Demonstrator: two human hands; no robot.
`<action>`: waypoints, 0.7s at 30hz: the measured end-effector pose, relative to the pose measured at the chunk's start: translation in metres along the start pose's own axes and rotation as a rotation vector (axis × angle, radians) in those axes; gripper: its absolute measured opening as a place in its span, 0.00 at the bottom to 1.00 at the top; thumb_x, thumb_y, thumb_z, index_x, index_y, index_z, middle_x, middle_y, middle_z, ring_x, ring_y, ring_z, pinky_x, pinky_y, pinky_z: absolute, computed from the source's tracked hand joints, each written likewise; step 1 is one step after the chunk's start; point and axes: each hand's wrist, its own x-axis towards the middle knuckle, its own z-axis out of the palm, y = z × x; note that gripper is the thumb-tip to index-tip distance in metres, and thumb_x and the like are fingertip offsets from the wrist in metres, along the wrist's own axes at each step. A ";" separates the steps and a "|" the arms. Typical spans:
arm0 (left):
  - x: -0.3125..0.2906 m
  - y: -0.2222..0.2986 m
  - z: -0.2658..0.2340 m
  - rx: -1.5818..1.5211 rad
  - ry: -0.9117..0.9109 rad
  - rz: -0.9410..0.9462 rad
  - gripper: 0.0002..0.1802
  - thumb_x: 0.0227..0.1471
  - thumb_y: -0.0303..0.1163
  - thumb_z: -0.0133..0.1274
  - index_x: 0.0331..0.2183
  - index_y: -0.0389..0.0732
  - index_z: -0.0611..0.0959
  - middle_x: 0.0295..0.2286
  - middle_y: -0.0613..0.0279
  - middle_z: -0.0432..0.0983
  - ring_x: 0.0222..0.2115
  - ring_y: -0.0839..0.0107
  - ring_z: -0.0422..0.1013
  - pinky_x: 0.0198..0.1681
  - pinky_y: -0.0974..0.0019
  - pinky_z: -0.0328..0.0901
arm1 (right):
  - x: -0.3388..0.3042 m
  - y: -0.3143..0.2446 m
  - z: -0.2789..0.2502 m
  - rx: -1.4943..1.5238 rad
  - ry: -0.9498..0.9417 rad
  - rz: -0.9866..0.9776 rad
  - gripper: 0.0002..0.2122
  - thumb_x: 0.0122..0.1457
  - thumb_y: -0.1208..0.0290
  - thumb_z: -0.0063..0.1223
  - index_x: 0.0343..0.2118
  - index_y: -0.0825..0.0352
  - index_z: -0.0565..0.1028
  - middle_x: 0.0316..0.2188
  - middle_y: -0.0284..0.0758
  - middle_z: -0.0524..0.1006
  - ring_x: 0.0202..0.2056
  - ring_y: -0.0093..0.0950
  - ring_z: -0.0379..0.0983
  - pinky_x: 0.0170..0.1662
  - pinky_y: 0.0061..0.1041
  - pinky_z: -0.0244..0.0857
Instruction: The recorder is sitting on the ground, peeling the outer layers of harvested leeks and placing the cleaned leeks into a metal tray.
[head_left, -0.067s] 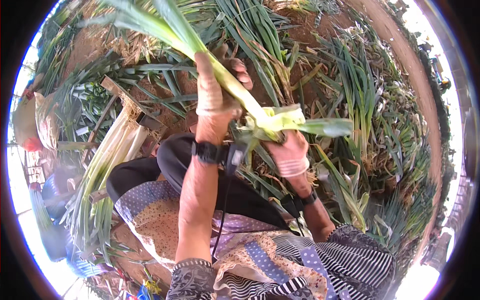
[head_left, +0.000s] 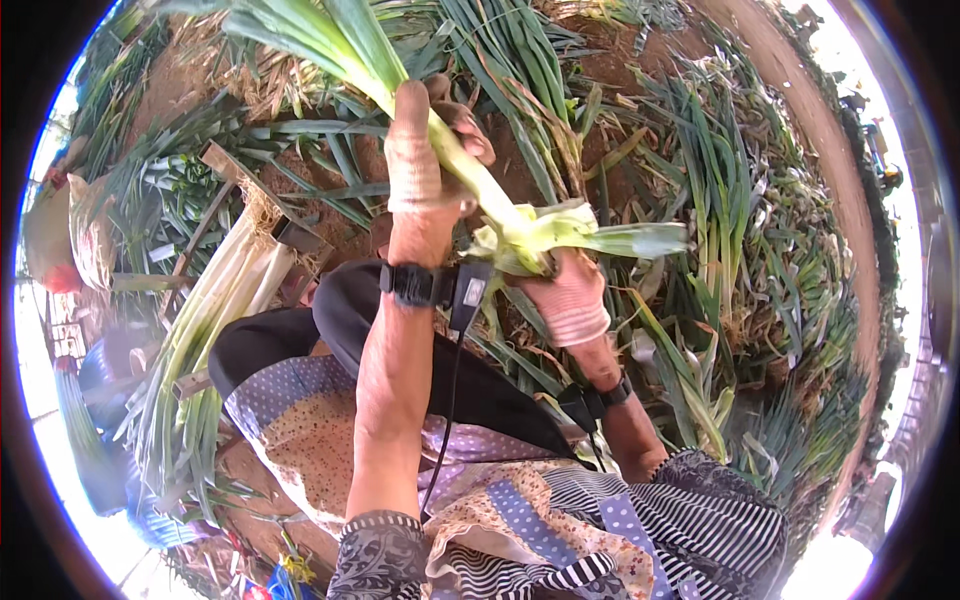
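Note:
A leek (head_left: 462,160) slants across the top middle, its green leaves toward the upper left. My left hand (head_left: 418,155), in a pale, soiled glove, is wrapped round its stalk below the green part. At the lower end, outer leaves (head_left: 560,228) are peeled back in a pale green bunch, with one strip (head_left: 640,240) sticking out to the right. My right hand (head_left: 568,300), gloved as well, is closed under this bunch against the root end. Its fingertips are hidden behind the leaves.
On the left, a bundle of leeks (head_left: 230,275) lies with its roots against a wooden frame (head_left: 232,170). More leeks (head_left: 510,70) lie on the soil ahead. Heaped leaves (head_left: 780,250) cover the right side. A white sack (head_left: 90,230) stands far left.
The leek's leafy top has swung a little to the right. My right hand has shifted slightly left and down, and the peeled leaves have moved left with it.

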 end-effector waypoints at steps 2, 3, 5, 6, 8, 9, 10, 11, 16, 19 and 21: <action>0.006 0.014 -0.006 0.072 0.095 0.049 0.32 0.43 0.56 0.59 0.40 0.42 0.72 0.17 0.67 0.65 0.15 0.75 0.61 0.19 0.69 0.57 | 0.000 -0.002 -0.001 -0.127 -0.146 0.017 0.22 0.39 0.65 0.68 0.38 0.66 0.73 0.29 0.40 0.75 0.32 0.34 0.73 0.34 0.27 0.68; 0.008 0.021 -0.009 0.073 0.107 0.055 0.32 0.43 0.56 0.59 0.40 0.42 0.72 0.17 0.67 0.65 0.15 0.75 0.61 0.19 0.69 0.57 | -0.003 0.003 -0.005 -0.077 -0.046 -0.077 0.20 0.39 0.67 0.67 0.37 0.67 0.74 0.29 0.40 0.75 0.31 0.32 0.73 0.34 0.27 0.68; 0.013 0.028 -0.010 0.131 0.183 0.039 0.30 0.44 0.54 0.58 0.41 0.41 0.71 0.17 0.68 0.64 0.14 0.76 0.61 0.18 0.69 0.56 | -0.012 0.012 -0.015 0.209 0.152 0.075 0.17 0.40 0.72 0.67 0.35 0.67 0.76 0.28 0.38 0.75 0.30 0.30 0.72 0.34 0.26 0.67; 0.014 0.031 -0.009 0.126 0.187 0.044 0.30 0.44 0.54 0.58 0.41 0.41 0.71 0.17 0.68 0.64 0.14 0.76 0.61 0.18 0.69 0.56 | -0.007 0.022 -0.016 0.456 0.215 0.195 0.18 0.39 0.73 0.68 0.36 0.67 0.75 0.30 0.36 0.76 0.30 0.30 0.72 0.34 0.25 0.67; 0.014 0.033 -0.007 0.169 0.087 0.096 0.30 0.44 0.53 0.58 0.40 0.41 0.72 0.16 0.68 0.64 0.14 0.76 0.60 0.17 0.68 0.55 | 0.016 0.003 -0.025 0.077 0.386 -0.130 0.22 0.37 0.69 0.70 0.37 0.67 0.75 0.31 0.35 0.76 0.32 0.30 0.72 0.36 0.27 0.67; 0.014 0.033 -0.009 0.170 0.084 0.100 0.30 0.44 0.53 0.58 0.40 0.41 0.72 0.16 0.68 0.64 0.14 0.76 0.60 0.17 0.68 0.55 | 0.032 -0.006 -0.023 0.007 0.363 -0.251 0.25 0.36 0.64 0.70 0.38 0.66 0.74 0.32 0.34 0.75 0.34 0.31 0.72 0.39 0.29 0.66; 0.013 0.032 -0.011 0.150 0.069 0.097 0.29 0.44 0.53 0.58 0.40 0.41 0.72 0.16 0.68 0.64 0.13 0.76 0.60 0.17 0.69 0.55 | 0.045 -0.017 -0.020 -0.066 0.341 -0.374 0.28 0.34 0.60 0.70 0.40 0.66 0.73 0.32 0.34 0.75 0.35 0.32 0.72 0.41 0.30 0.66; 0.011 0.032 -0.013 0.133 0.055 0.098 0.29 0.45 0.53 0.58 0.39 0.40 0.73 0.16 0.69 0.64 0.13 0.76 0.60 0.17 0.69 0.55 | 0.053 -0.031 -0.017 -0.195 0.211 -0.309 0.33 0.31 0.50 0.68 0.42 0.63 0.72 0.33 0.33 0.75 0.36 0.34 0.71 0.44 0.33 0.64; 0.016 0.033 -0.008 0.111 0.255 0.147 0.25 0.47 0.51 0.56 0.37 0.41 0.73 0.15 0.69 0.63 0.12 0.76 0.59 0.15 0.69 0.54 | 0.055 -0.023 0.016 0.101 -0.314 -0.064 0.16 0.49 0.59 0.57 0.37 0.63 0.71 0.26 0.38 0.73 0.30 0.38 0.72 0.35 0.36 0.66; 0.010 0.024 -0.001 0.096 0.350 0.111 0.21 0.48 0.50 0.55 0.33 0.42 0.73 0.14 0.68 0.62 0.12 0.76 0.59 0.16 0.69 0.54 | 0.025 -0.016 0.008 -0.154 -0.081 -0.269 0.12 0.55 0.58 0.50 0.26 0.62 0.67 0.21 0.36 0.70 0.25 0.35 0.72 0.23 0.33 0.64; 0.011 0.023 -0.003 0.038 0.399 0.074 0.20 0.48 0.50 0.55 0.32 0.43 0.73 0.13 0.69 0.62 0.11 0.76 0.58 0.16 0.69 0.54 | 0.002 -0.010 -0.005 -0.247 -0.099 -0.268 0.13 0.53 0.57 0.52 0.26 0.63 0.67 0.21 0.35 0.69 0.22 0.36 0.70 0.22 0.34 0.62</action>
